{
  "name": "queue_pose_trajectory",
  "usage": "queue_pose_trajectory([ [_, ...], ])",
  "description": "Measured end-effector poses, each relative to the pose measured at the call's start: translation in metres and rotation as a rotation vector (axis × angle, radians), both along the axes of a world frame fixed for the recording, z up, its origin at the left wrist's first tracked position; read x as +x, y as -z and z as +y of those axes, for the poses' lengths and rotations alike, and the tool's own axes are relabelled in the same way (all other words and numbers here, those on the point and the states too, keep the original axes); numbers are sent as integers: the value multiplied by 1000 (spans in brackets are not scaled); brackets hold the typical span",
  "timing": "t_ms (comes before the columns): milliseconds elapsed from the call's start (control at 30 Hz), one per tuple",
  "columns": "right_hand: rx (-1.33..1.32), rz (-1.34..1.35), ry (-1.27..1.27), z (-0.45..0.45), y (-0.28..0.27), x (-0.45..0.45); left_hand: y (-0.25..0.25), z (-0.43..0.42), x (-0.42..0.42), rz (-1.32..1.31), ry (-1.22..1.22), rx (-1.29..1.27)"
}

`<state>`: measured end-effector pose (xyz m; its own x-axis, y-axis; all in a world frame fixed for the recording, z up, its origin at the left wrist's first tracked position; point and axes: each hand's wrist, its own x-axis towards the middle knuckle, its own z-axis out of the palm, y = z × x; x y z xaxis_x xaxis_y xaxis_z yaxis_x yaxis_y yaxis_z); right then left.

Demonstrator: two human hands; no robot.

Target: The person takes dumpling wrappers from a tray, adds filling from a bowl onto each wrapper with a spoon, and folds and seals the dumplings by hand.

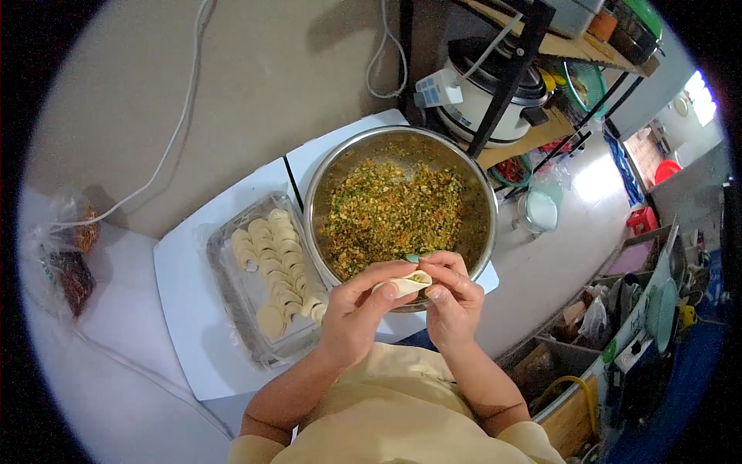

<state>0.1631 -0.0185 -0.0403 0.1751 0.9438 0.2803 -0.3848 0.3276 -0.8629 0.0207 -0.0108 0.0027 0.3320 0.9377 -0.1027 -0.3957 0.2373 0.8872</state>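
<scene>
Both my hands hold one folded dough wrapper (406, 284) over the near rim of a large steel bowl (315, 224). My left hand (357, 309) pinches its left end between thumb and fingers. At the other end, my right hand (454, 305) has its fingers and thumb on the edge. A little filling shows in the wrapper's opening. Chopped green, orange and yellow filling (394, 213) lies in the bowl. Left of the bowl, a clear plastic tray (247, 329) contains overlapping rows of round pale wrappers (280, 267). A small teal item (412, 258) shows by my fingertips.
Tray and bowl stand on a white table (185, 309) against the wall. A rice cooker (495, 100) sits on a rack at the upper right, beside a power strip (439, 89). Plastic bags (69, 263) lie far left. Crates and a red stool (641, 220) are at the right.
</scene>
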Motion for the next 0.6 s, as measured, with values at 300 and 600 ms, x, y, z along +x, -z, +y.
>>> queue_pose_trajectory([
  [300, -39, -277, 172, 12, -7, -1, 0, -1, 4, -16, -52, -81],
  [600, -8, -379, 229, 14, -13, -2, 3, 5, -1, -61, -63, -36],
])
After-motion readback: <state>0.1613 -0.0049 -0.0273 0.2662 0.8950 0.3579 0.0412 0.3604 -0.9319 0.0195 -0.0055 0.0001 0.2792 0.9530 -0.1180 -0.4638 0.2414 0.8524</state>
